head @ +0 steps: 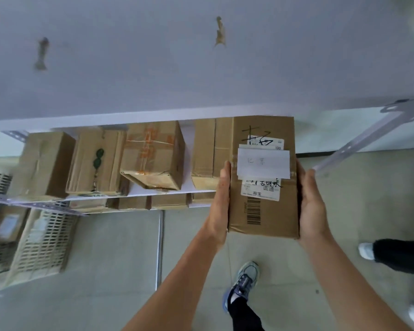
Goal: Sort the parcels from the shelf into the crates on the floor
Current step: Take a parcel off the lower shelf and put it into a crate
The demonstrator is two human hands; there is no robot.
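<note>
- Your left hand (221, 199) and right hand (312, 206) clasp the parcel (279, 218) by its sides — label facing up.
- It hangs in front of the shelf (153, 192), above the floor (117, 259) — crates (46, 242) at lower left.

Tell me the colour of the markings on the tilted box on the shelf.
Orange, on the tilted box; head view.

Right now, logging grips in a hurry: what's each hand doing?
Left hand: holds the parcel by its left side.
Right hand: holds the same parcel by its right side.
</note>
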